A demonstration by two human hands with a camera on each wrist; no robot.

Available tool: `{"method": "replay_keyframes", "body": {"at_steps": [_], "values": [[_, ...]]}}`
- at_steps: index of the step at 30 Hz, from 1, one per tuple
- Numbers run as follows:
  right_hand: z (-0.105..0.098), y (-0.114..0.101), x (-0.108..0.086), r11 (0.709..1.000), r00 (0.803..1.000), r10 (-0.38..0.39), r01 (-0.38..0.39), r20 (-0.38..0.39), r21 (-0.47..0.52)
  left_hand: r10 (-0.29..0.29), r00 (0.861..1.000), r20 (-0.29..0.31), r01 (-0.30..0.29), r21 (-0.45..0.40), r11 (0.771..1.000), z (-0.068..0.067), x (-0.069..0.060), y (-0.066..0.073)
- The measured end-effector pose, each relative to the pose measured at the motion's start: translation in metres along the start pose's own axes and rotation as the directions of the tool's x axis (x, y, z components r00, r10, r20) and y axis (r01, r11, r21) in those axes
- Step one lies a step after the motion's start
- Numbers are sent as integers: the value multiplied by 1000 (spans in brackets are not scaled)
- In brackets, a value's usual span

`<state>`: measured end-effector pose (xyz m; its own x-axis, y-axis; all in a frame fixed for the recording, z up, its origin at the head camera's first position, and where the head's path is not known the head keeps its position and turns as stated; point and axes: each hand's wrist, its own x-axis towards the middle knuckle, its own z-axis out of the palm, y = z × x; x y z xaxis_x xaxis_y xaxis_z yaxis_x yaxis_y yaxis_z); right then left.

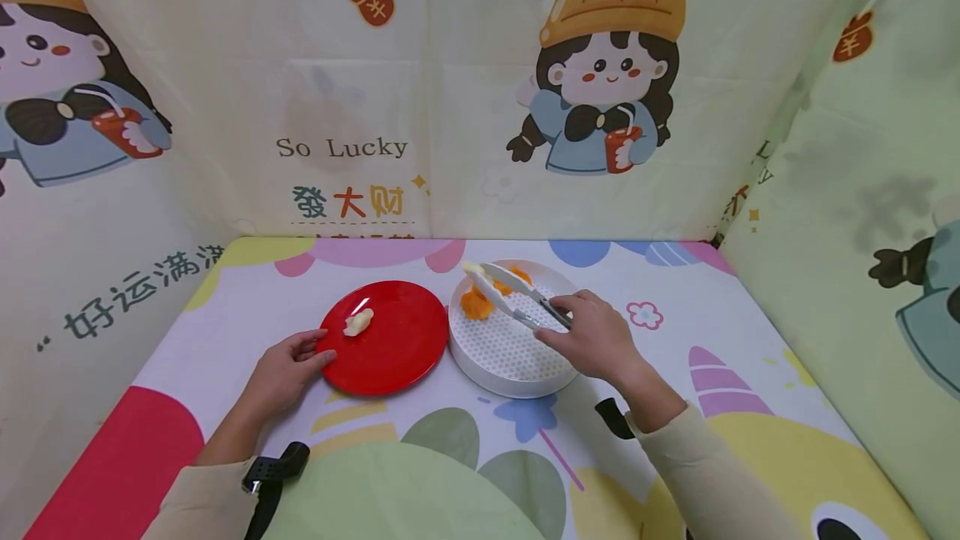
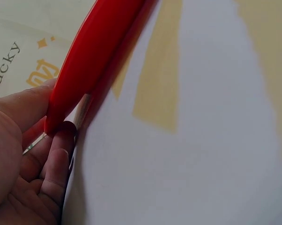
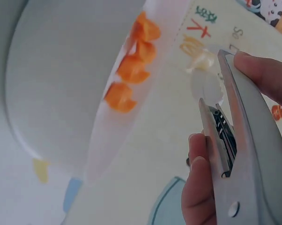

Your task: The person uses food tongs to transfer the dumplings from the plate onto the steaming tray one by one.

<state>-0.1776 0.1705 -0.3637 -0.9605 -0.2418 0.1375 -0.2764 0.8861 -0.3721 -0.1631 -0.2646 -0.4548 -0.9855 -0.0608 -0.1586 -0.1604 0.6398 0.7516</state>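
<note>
My left hand [image 1: 287, 373] grips the left rim of a red plate [image 1: 397, 357], thumb on top; in the left wrist view fingers lie under its edge [image 2: 80, 75]. One pale piece [image 1: 358, 322] lies on the plate. My right hand [image 1: 592, 336] holds metal tongs [image 1: 536, 297] above a round white perforated tray [image 1: 517, 357]. At the tong tips is a pale piece [image 1: 474, 270], blurred in the right wrist view [image 3: 204, 61]. Several orange pieces [image 1: 476, 304] lie in the tray, also visible beyond its edge in the right wrist view [image 3: 131, 70].
Plate and tray stand side by side, nearly touching, on a table with a colourful printed cloth [image 1: 360, 473]. A printed curtain [image 1: 465, 107] rises behind the table, with further sheets at left and right. A black strap [image 1: 276, 469] is around my left sleeve.
</note>
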Motion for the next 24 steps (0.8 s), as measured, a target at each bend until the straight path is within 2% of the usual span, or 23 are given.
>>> {"method": "replay_keyframes", "body": {"at_steps": [10, 24], "values": [[-6, 32, -10, 998, 998, 60, -61, -34, -23, -2, 1000, 0, 2, 0, 1000, 0, 3, -1], [-9, 58, -22, 992, 992, 124, -123, 19, -35, -1, 1000, 0, 1, -7, 1000, 0, 2, -2]]}}
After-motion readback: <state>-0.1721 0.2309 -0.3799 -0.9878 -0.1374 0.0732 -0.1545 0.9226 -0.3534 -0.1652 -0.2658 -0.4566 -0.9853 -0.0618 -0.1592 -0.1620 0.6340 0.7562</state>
